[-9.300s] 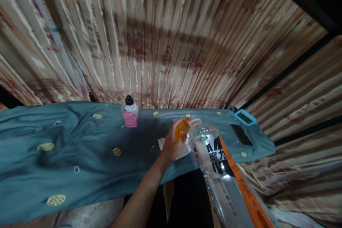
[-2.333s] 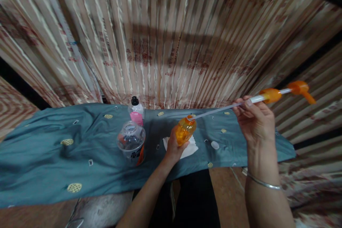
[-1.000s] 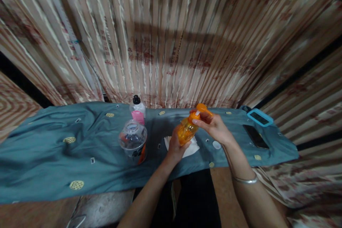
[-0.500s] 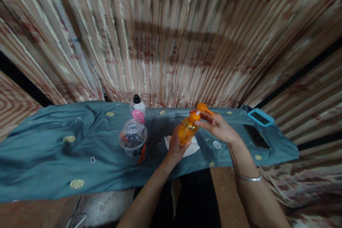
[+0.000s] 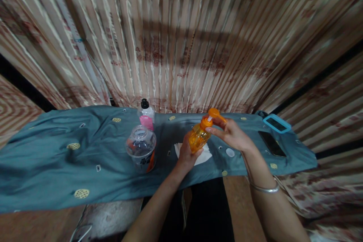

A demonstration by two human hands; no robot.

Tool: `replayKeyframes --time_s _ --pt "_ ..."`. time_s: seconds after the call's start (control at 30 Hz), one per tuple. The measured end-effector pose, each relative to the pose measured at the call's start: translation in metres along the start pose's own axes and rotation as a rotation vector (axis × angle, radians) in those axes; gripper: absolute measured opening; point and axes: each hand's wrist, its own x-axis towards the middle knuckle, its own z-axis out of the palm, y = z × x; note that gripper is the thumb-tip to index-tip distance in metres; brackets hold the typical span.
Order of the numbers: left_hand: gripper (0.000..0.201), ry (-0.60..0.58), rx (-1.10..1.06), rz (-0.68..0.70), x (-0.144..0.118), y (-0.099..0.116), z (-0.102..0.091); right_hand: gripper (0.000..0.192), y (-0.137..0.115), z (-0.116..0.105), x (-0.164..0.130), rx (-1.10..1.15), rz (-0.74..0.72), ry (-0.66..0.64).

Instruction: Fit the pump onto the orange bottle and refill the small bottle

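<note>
Now the pump head (image 5: 213, 115), held out clear of the orange bottle (image 5: 197, 138) 2.3 s ago, sits on its neck under the closed right hand (image 5: 231, 133), while the left hand (image 5: 185, 155) grips the body below, above the teal cloth (image 5: 85, 159).

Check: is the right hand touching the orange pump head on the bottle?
Touching. The head view shows the right hand's fingers closed around the pump head atop the orange bottle, which the left hand grips from below.

A counter (image 5: 34, 230) draped in a teal cloth (image 5: 56, 166) carried a clear bottle (image 5: 141, 148), a pink-labelled bottle (image 5: 146, 117), a white tissue (image 5: 206, 155), a white cap (image 5: 230, 152) and a dark phone (image 5: 271, 144).
</note>
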Motion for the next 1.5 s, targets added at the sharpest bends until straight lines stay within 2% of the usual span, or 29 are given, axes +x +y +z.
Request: replayKeyframes --time_s 0.27,0.43,0.5,0.63,0.8,0.87,1.0,1.07,1.13,1.23,1.33,1.4,1.5 --pt "0.071 -0.001 -0.037 0.003 0.000 -0.003 0.001 0.046 -0.002 0.015 -0.002 -0.188 0.002 0.216" --pt "0.071 0.011 -0.040 0.006 0.000 -0.006 0.002 0.049 -0.003 0.030 -0.003 -0.201 0.020 0.332" --pt "0.070 0.008 -0.033 0.012 -0.001 -0.005 0.002 0.051 -0.001 0.031 -0.005 -0.164 0.030 0.323" --pt "0.069 -0.006 -0.023 0.007 -0.001 -0.001 0.001 0.068 0.000 0.021 -0.007 -0.012 0.016 0.225" --pt "0.072 0.000 -0.012 -0.016 -0.001 -0.002 0.001 0.051 -0.002 0.007 -0.005 0.044 0.001 0.064" --pt "0.072 0.005 -0.013 -0.023 -0.001 -0.003 0.001 0.049 -0.001 0.008 -0.004 -0.018 0.011 0.103" --pt "0.072 0.000 -0.014 -0.017 0.000 -0.004 0.000 0.065 -0.003 0.020 -0.005 -0.168 0.039 0.309" --pt "0.072 -0.009 -0.018 -0.007 0.000 -0.004 -0.001 0.067 -0.005 0.025 -0.006 -0.184 0.042 0.343" --pt "0.072 -0.015 -0.014 0.005 0.000 -0.004 -0.002 0.068 -0.006 0.024 -0.007 -0.144 0.035 0.307" --pt "0.071 -0.009 -0.003 0.014 0.000 -0.005 -0.001 0.074 -0.005 0.015 -0.008 -0.011 -0.008 0.168" --pt "0.073 0.006 -0.009 0.008 0.000 -0.007 0.001 0.054 -0.001 0.007 -0.008 0.058 -0.031 0.066" --pt "0.074 0.007 -0.014 -0.002 0.000 -0.007 0.001 0.046 0.003 0.006 -0.006 0.055 -0.027 0.074" --pt "0.072 -0.009 -0.005 -0.016 0.000 -0.006 0.000 0.054 0.009 0.010 -0.002 0.023 -0.018 0.148"
